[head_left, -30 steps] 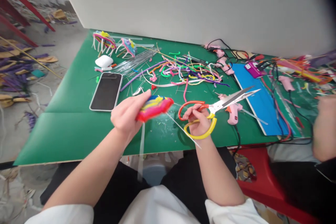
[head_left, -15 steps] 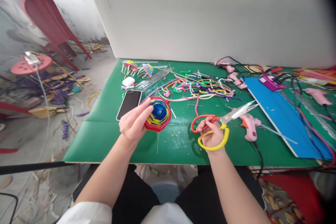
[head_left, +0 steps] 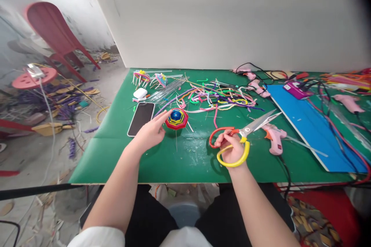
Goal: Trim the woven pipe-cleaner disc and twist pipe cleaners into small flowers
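Our left hand (head_left: 150, 133) reaches over the bench (head_left: 116, 158), fingers stretched out to the left rim of a ribbed octagonal piece (head_left: 176, 119) in red, yellow and blue. The fingertips overlap that rim, but we cannot tell whether they pinch it or merely touch it, since its underside is hidden. The piece sits about midway between the bench's front and back edges, closer to the left edge than to the right side, which runs out of view. Our right hand (head_left: 232, 148) grasps scissors (head_left: 249, 128) by their red and yellow handles, blades slightly parted and pointing toward the blue board (head_left: 304, 123); the curled fingers partly cover the loops. Behind the blades' tips lies a pink glue gun (head_left: 275, 141), its nose partly masked by the scissors.

Left of the piece we see a phone (head_left: 141, 119), with a white case (head_left: 140, 93) behind it. Toward the back left corner stand two small colourful pieces, too small to make out fully. The fuzzy strips (head_left: 223, 96) overlap so much that we cannot count them.
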The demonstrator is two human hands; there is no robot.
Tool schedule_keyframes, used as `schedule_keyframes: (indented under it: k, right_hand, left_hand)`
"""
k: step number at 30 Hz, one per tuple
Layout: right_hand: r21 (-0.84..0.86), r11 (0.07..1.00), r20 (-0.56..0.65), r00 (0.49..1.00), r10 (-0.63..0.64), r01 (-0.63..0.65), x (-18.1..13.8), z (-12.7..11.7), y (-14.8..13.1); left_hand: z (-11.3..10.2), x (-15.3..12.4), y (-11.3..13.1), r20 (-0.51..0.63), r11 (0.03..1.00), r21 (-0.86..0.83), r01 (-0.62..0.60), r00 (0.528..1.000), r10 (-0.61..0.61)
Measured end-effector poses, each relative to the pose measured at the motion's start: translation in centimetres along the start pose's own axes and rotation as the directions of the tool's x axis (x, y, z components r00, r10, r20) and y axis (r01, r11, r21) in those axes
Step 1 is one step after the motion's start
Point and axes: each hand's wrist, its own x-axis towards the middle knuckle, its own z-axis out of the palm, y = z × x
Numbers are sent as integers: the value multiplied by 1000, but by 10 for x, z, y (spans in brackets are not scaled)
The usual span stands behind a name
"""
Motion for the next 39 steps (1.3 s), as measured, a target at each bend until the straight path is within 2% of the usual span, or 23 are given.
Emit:
schedule_keyframes:
  k: [2,4,7,11,16,22,25,29,32,36,39]
  right_hand:
    - [-7,1000,4,1000,-4,4,0,0,1]
    - [-4,1000,7,1000,0,0,0,0,1]
    - [10,1000,3,1000,12,-12,0,0,1]
    - [22,999,3,1000,28,-28,1,-1,2]
    - [16,999,22,999,33,-33,0,-1,2]
    - [19,999,24,999,39,-39,1,-1,3]
    - [12,1000,31,999,26,-26,1,-3,4]
    - [4,1000,31,999,21,-21,1,-3,5]
    - [9,999,22,999,31,-31,0,-2,4]
    - [17,999,18,999,38,-39,0,-2,4]
    - [23,999,27,999,41,-42,1,-2,5]
  left_hand:
    - [-9,-2,-1,-117,997,57,59,992,-52]
    - [-15,-2,-2,-264,987,84,135,958,-108]
    - [-15,2,-6,-353,979,75,187,924,-150]
    - [-7,6,-11,-288,985,72,155,949,-128]
    - [0,6,-6,-130,994,111,-16,991,31]
    - [15,11,-1,-73,999,3,54,996,-53]
    - [20,14,-1,-110,983,-156,97,987,-115]
    - [20,15,4,-177,881,-470,58,971,-159]
    - [18,13,9,-202,773,-634,25,959,-197]
    - [15,10,13,-181,614,-789,25,945,-272]
    - [11,8,13,-139,446,-895,17,939,-315]
